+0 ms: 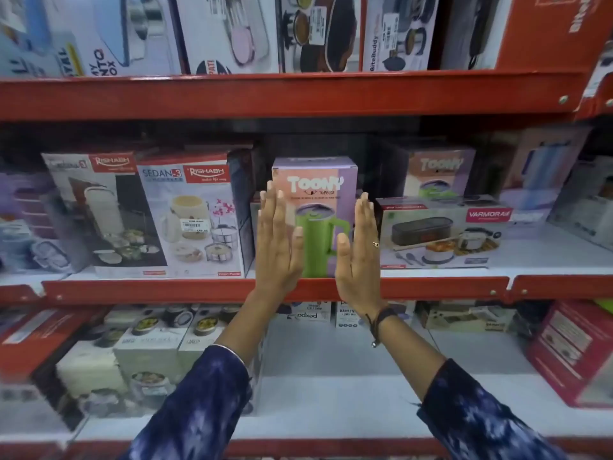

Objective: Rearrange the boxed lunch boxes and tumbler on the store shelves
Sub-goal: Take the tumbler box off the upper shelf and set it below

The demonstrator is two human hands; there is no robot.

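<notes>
Left hand: the left hand (pixel 278 242) was flat and fully spread, fingers straight up, palm turned toward the left side of the Toony tumbler box (pixel 315 207); it gripped nothing, and whether it touched the box could not be told.
Right hand: the right hand (pixel 360 250) mirrored it on the box's right side, also flat and gripping nothing (a ring on one finger, a dark band at the wrist).
Tumbler box: upright on the middle shelf (pixel 132 288), between the two palms, printed front facing out.
Left neighbour: a Rishabh Sedan-3 lunch box carton (pixel 192 217) stood just beside it, with another Rishabh carton (pixel 96 210) further left.
Right neighbour: a Varmora lunch box carton (pixel 441 232) lay low and wide near the right hand; a second Toony box (pixel 439 172) stood behind it.
Sleeves: dark blue patterned sleeves (pixel 199 403) covered both forearms.
</notes>
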